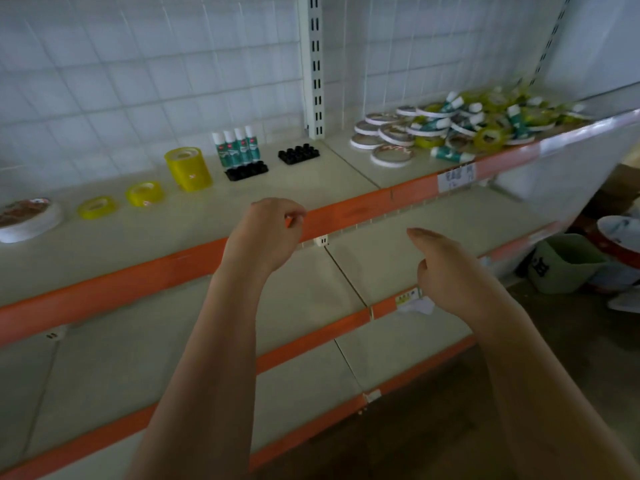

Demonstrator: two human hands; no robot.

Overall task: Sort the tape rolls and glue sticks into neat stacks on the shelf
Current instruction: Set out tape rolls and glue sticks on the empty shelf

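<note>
On the shelf (pixel 284 174), right end: heap (pixel 460 128) of tape rolls and glue sticks, unsorted, up and right of both hands.
Left half: tall yellow stack (pixel 188 168); four glue sticks (pixel 235 148) upright in a holder.
Right hand (pixel 446 271): empty, fingers loosely extended, nearer the heap.
Left hand (pixel 266 226): empty, fingers loosely curled at the shelf's front edge.

Yellow tape stack (pixel 188 168), teal/white glue sticks (pixel 236 147), black trays (pixel 298 154), orange shelf edge (pixel 346 213).
</note>
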